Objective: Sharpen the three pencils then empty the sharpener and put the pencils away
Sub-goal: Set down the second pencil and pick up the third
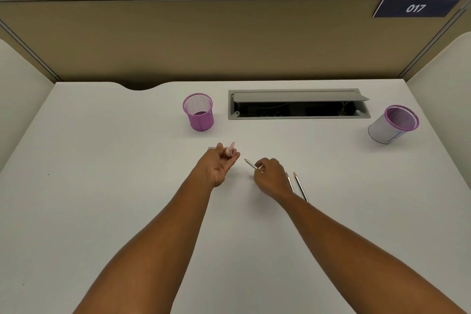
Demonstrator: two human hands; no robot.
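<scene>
Counter (102, 211): white, cubicle.
Left hand (219, 163): fingers pinch pink sharpener (230, 151), opening presented rightward.
Right hand (270, 176): fingers grip pencil (251, 163), tip aimed at sharpener.
Spare pencils (300, 186): beside right wrist, awaiting their turn.

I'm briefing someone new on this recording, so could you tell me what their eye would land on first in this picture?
Two bare forearms reach to the middle of the white desk: the left hand holds a small pink sharpener, the right hand a pencil pointing toward it. Two more pencils lie just right of the right hand. Further back stand a purple mesh cup and, far right, a white cup with a purple rim.
</scene>
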